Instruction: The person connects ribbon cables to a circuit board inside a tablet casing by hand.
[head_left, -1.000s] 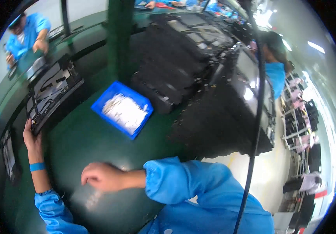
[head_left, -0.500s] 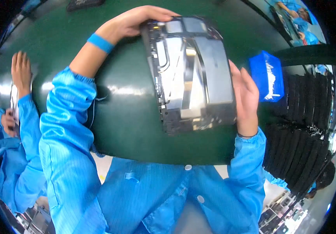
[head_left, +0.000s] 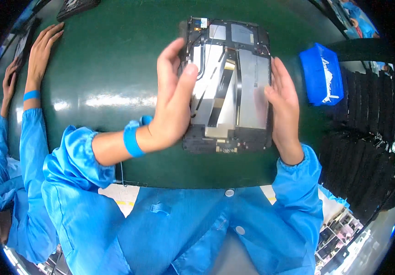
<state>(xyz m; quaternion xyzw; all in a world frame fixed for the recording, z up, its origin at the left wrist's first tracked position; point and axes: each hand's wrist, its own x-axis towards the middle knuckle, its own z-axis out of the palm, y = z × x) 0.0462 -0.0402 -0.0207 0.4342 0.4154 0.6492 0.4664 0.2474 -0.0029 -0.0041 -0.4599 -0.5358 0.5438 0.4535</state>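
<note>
An opened tablet [head_left: 252, 87] shows its bare inside, with silver panels, dark ribbon cables and a black frame. It lies on or just above the green table; I cannot tell which. My left hand [head_left: 172, 98] holds its left edge, thumb over the silver face and fingers raised along the side. At the opposite edge, my right hand [head_left: 285, 98] grips with the thumb bent over the rim and the fingers along the outside. A blue band circles my left wrist.
Right of the tablet stands a blue bin [head_left: 314, 85] with small white pieces in it. Beyond it are rows of black slabs [head_left: 365, 105]. A co-worker's hand [head_left: 41, 55] rests on the green table [head_left: 105, 55] at the left, and a dark device [head_left: 76, 7] lies at the far edge.
My left hand has moved from the tablet's far left corner down to its left side. The tablet has straightened and shifted slightly right. The co-worker's near arm has reached farther forward.
</note>
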